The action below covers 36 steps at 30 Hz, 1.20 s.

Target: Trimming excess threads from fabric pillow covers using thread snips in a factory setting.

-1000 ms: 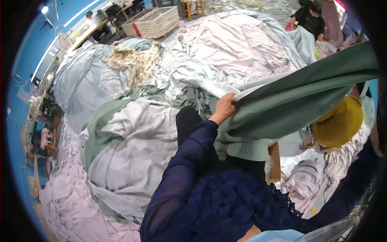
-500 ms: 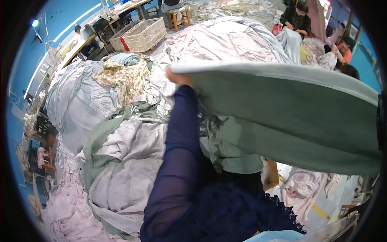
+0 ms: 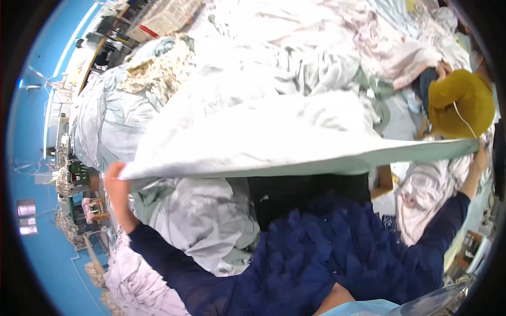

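Note:
A pale green sheet is stretched wide and flat in front of me, over a big heap of crumpled linen. My left hand grips its left corner, arm out to the side in a dark blue sleeve. Far to the right, my right hand holds the sheet's other corner. The spread sheet hides much of the heap beneath it.
The heap of grey, white and pink linen fills the view. A patterned beige cloth lies at upper left, and a white basket behind it. A person in a mustard-yellow head cover is at right. Blue floor runs along the left.
My arms have spread apart, the left hand swinging out to the left, and the sheet has gone from a bunched fold to a wide flat span.

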{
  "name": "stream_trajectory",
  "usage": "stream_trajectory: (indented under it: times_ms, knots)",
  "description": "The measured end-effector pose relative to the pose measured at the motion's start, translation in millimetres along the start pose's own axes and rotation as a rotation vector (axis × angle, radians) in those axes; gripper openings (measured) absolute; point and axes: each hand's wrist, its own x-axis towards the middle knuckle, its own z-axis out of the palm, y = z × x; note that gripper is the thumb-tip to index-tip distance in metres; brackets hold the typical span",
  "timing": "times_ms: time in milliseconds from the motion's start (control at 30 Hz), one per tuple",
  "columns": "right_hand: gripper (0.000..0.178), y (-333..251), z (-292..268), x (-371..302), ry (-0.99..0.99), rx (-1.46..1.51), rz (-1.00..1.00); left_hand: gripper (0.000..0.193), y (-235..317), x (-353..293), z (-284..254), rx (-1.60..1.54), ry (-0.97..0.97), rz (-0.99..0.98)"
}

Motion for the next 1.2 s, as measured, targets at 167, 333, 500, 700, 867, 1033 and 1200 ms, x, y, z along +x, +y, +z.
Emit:
stream_trajectory:
  times_ms: [167,333,500,700,867,1033,1200]
  knots:
    - [0.039,27.0,41.1,-65.4,-0.066,0.062,0.046,0.015,-58.2,-65.0,168.5,0.059,-0.299,-0.159]
    - [0.036,20.7,73.2,-177.3,-0.259,-0.071,-0.171,0.022,-68.9,-93.0,238.0,0.002,-0.41,-0.264]
    - [0.023,-100.5,104.2,-360.0,-0.628,-0.038,-0.257,0.024,-48.8,-89.2,238.2,0.124,-0.38,-0.21]
    - [0.04,-161.5,141.7,-498.0,-1.045,0.104,-0.777,0.025,-45.0,-83.6,244.8,0.026,-0.379,-0.214]
    - [0.046,-169.0,160.7,-522.2,-1.18,-0.04,-0.963,0.027,-46.7,-85.0,245.3,0.123,-0.33,-0.208]
    - [0.029,-154.1,174.1,-507.7,-1.088,0.036,-1.014,0.03,-36.7,-91.3,248.3,0.182,-0.277,-0.215]
    - [0.018,-146.6,160.8,-473.6,-1.105,0.121,-0.736,0.018,-34.7,-97.4,254.7,0.295,-0.107,-0.095]
